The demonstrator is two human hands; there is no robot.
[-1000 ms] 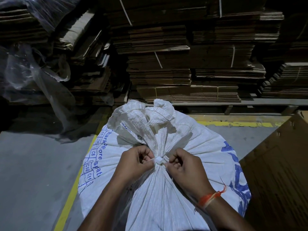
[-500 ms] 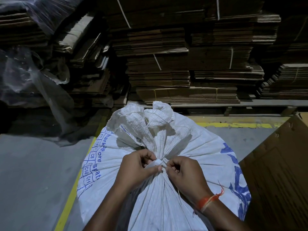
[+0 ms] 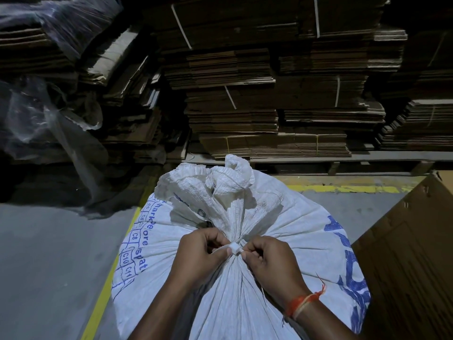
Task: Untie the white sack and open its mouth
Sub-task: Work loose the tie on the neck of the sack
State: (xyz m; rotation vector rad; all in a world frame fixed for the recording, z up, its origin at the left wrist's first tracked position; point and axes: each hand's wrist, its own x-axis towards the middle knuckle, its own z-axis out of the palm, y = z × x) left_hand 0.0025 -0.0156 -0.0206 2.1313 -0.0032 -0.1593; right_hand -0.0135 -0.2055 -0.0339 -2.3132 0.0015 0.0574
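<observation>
At sack (image 3: 282, 231) knot (image 3: 235, 248), both hands (image 3: 199, 253) pinching.

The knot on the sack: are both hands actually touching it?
Touching. The head view shows the left hand and right hand pinching the knot from both sides.

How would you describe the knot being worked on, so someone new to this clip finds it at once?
Start at the big white sack with blue print on the grey floor. Its gathered neck narrows between the left hand and right hand. The knot is the small white lump pinched between their fingertips, smoother than the pleated cloth around it.
</observation>
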